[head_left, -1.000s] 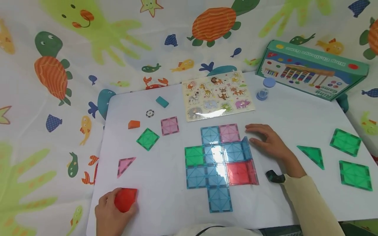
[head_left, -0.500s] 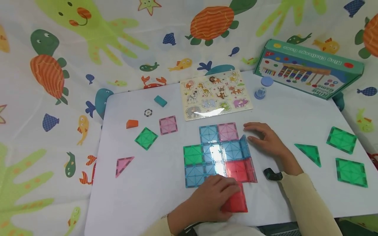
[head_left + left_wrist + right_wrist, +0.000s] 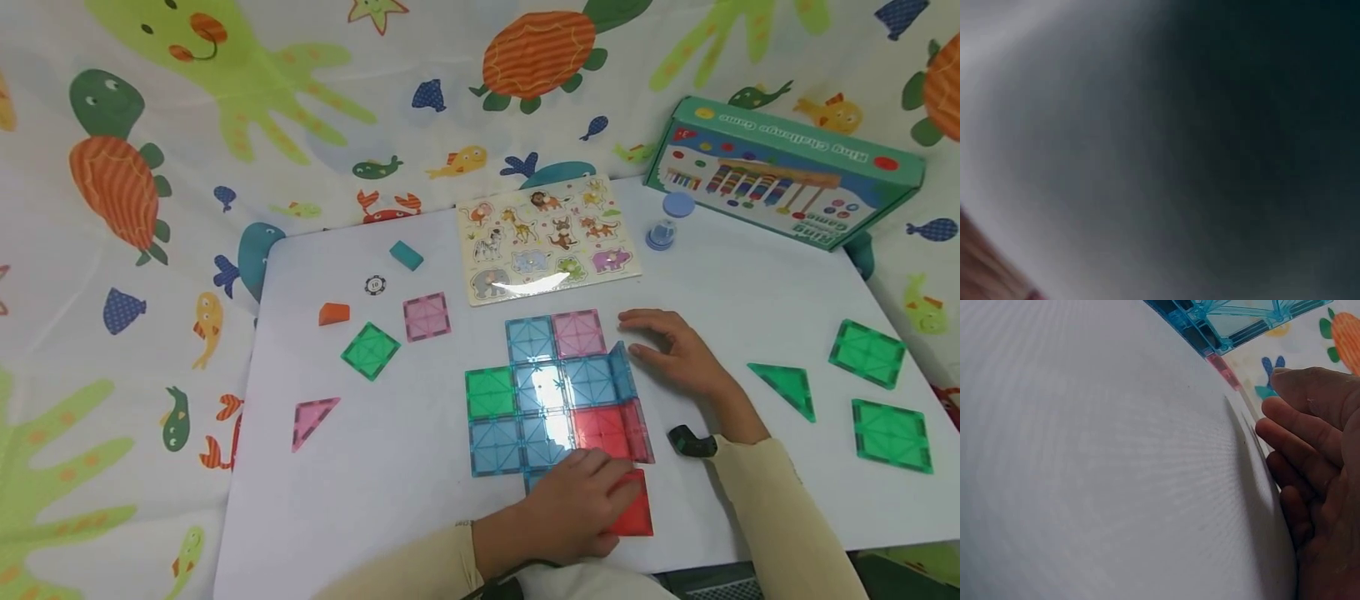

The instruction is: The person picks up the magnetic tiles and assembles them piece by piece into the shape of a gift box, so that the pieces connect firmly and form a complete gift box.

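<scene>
Magnetic tiles lie joined in a flat layout in the head view, among them a green tile (image 3: 491, 393), a pink tile (image 3: 579, 333) and a flat red tile (image 3: 598, 429). Along its right side stand a blue tile (image 3: 622, 373) and a red tile (image 3: 638, 430). At the lower right my left hand (image 3: 566, 510) holds another red magnetic tile (image 3: 639, 510), fingers on top and thumb at its near edge; the hand covers most of the lowest blue tile. My right hand (image 3: 675, 354) rests on the table beside the upright blue tile, fingers loosely bent, holding nothing. The left wrist view is a dark blur.
Loose green tiles (image 3: 892, 435) lie at the right. To the left are a pink triangle (image 3: 312, 419), a green square (image 3: 371, 352), a pink square (image 3: 427, 317) and small blocks. An animal puzzle board (image 3: 547, 240), a small container (image 3: 662, 235) and a green box (image 3: 783, 175) stand behind.
My left hand has carried the red tile from the table's left side to the layout's lower right, shifting it slightly further right in the last half second. The right hand stays put.
</scene>
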`<action>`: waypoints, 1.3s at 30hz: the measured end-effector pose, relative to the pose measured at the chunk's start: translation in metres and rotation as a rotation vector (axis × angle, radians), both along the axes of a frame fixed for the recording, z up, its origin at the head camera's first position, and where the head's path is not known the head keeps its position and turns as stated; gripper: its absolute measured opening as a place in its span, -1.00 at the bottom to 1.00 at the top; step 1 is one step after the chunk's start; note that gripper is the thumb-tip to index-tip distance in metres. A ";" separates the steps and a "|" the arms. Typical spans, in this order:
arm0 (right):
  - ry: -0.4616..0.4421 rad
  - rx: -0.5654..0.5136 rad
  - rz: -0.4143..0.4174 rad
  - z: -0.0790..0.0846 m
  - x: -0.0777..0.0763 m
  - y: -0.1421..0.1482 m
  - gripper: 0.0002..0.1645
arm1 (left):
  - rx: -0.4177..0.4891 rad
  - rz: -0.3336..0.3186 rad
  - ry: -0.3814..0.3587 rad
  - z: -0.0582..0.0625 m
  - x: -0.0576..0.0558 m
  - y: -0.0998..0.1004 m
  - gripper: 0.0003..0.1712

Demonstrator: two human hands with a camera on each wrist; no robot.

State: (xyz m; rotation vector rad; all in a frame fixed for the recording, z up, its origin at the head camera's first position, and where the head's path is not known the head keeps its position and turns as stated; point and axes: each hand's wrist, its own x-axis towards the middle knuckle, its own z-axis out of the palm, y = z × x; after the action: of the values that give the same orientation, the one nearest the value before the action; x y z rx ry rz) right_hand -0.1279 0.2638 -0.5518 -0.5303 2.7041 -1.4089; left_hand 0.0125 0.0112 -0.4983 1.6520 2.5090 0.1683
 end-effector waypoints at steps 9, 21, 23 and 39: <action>0.012 -0.012 0.003 0.000 0.000 0.000 -0.54 | 0.042 0.029 0.124 -0.019 0.004 0.000 -0.38; 0.038 -0.029 0.030 -0.003 0.000 -0.001 -0.51 | 0.330 0.388 0.020 -0.024 -0.049 -0.069 -0.36; 0.049 -0.022 0.026 -0.002 0.001 -0.001 -0.50 | 0.318 0.515 0.045 -0.029 -0.057 -0.090 -0.26; 0.020 -0.017 0.036 0.001 -0.012 -0.003 -0.56 | 0.314 0.737 -0.058 -0.041 -0.097 -0.122 -0.21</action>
State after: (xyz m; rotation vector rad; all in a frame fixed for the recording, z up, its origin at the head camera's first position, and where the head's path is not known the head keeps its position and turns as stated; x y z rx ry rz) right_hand -0.1402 0.2606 -0.5510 -0.5939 2.6863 -1.4267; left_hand -0.0849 -0.1110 -0.5396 0.6811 3.0276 0.6922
